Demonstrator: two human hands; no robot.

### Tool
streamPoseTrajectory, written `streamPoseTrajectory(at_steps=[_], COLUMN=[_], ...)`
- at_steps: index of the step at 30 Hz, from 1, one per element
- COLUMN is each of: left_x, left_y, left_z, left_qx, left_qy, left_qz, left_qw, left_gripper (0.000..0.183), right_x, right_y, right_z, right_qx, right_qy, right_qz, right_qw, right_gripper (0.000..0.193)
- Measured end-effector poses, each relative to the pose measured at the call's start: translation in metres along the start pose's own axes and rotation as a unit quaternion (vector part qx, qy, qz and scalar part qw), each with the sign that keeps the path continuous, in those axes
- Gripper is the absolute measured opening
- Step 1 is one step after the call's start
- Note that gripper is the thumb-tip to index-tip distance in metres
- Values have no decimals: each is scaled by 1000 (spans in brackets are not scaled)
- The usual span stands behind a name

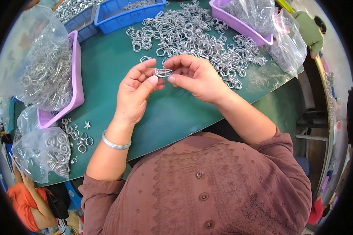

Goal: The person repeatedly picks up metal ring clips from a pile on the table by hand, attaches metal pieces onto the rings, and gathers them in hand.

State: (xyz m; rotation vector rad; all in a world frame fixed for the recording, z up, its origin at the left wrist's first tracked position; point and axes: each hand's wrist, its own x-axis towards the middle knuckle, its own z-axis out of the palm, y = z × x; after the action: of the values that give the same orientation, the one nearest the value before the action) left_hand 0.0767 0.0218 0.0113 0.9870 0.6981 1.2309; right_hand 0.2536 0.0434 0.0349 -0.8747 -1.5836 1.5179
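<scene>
The person is holding one small silver wire ring (163, 72) up over the green table (106, 66), between both hands. The left hand (135, 92) is pinching the left end of the ring with its thumb and first finger, and the other fingers are curling in loosely. The right hand (196, 76) is pinching the right end the same way, with its fingers bending over the top. So both hands are closing on the same little ring, and the ring is sitting right in the middle, just near of the big pile of silver rings (192, 35) on the far side of the table. It looks like the person is working on the ring, maybe pressing or bending or checking it, but the ring is too small to tell which. The next move is likely to need a soft, steady squeeze so the thin wire does not slip out or twist the wrong way. On the left, a purple tray (76, 78) is holding a clear bag of wire pieces (47, 74). Near it, a few loose rings and a little silver star (87, 124) are lying on the table. A blue bin (121, 15) is sitting at the far side.
</scene>
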Motion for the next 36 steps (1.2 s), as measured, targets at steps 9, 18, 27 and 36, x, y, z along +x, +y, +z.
streamPoseTrajectory(at_steps=[9, 18, 27, 36], left_x=[0, -2, -1, -3], left_y=[-7, -10, -14, -12], left_z=[2, 5, 3, 3], left_qx=[68, 117, 98, 91], left_qy=[-18, -10, -17, -51], left_qz=[113, 129, 79, 3], left_qw=[991, 985, 992, 995], left_gripper=[49, 49, 47, 42], right_x=[-3, -5, -3, -1], right_y=[0, 3, 1, 6], right_z=[0, -3, 3, 0], right_qx=[39, 41, 48, -19], right_qy=[13, 16, 9, -11], right_qz=[-24, -29, -55, -78], right_qw=[999, 999, 997, 997], right_gripper=[24, 22, 31, 27])
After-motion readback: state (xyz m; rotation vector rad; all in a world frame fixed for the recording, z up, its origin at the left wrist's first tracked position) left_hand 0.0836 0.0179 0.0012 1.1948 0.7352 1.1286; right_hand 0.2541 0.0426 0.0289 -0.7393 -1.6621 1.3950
